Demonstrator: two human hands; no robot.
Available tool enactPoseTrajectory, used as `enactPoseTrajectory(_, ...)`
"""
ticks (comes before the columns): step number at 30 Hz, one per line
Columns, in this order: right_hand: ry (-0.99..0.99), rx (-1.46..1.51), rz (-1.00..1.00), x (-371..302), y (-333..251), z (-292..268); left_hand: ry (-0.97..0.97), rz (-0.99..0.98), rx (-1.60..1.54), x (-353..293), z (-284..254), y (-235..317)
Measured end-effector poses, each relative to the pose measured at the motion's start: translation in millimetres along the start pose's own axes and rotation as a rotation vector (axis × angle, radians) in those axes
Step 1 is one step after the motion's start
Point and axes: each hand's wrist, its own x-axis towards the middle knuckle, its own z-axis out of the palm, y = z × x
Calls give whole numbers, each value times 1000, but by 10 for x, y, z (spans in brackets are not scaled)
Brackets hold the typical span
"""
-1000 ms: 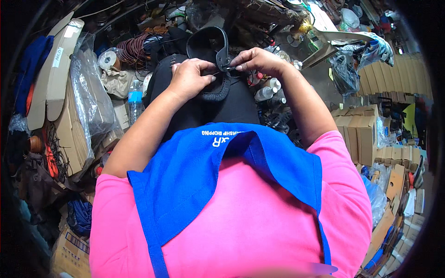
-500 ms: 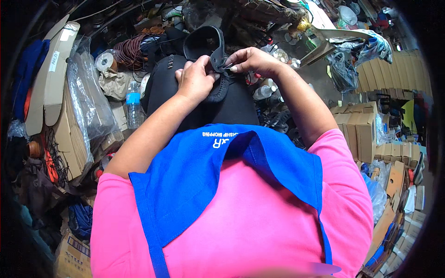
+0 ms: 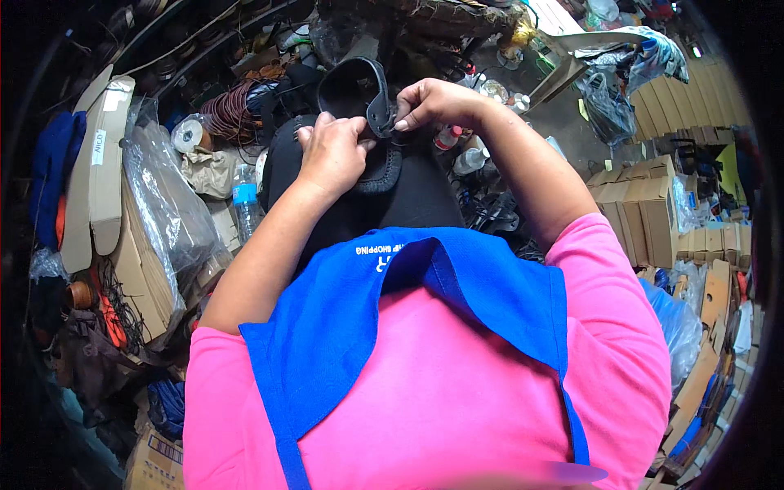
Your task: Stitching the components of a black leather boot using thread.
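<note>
A black sandal (image 3: 380, 180) with a stitched edge rests on my lap, its strap (image 3: 379, 108) looping up and away from me. My left hand (image 3: 333, 153) is closed on the near left side of it, fingers bent around the base of the strap. At the strap's right side, my right hand (image 3: 433, 103) pinches thumb and forefinger together, close against the leather. Whatever lies in that pinch is too small to make out. The fingers hide part of the strap's lower end.
Left of my legs stand a water bottle (image 3: 245, 196), a white spool (image 3: 188, 135), coiled brown cord (image 3: 229, 110) and plastic-wrapped cardboard (image 3: 163, 212). Small bottles (image 3: 470, 160) crowd the right side. Farther right are stacked cardboard boxes (image 3: 637, 200) and a hanging plastic bag (image 3: 606, 110).
My right hand has drawn slightly up and left, staying at the strap; the thin shiny thing at its fingertips no longer shows clearly. My left hand has shifted slightly left and down. The view has shifted a little.
</note>
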Motion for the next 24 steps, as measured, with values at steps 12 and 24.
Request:
enactPoseTrajectory(12, 45, 86, 111, -309, 193, 13, -168, -93, -177, 71, 18, -42)
enactPoseTrajectory(24, 648, -822, -112, -68, 273, -193, -188, 28, -69, 94, 35, -31)
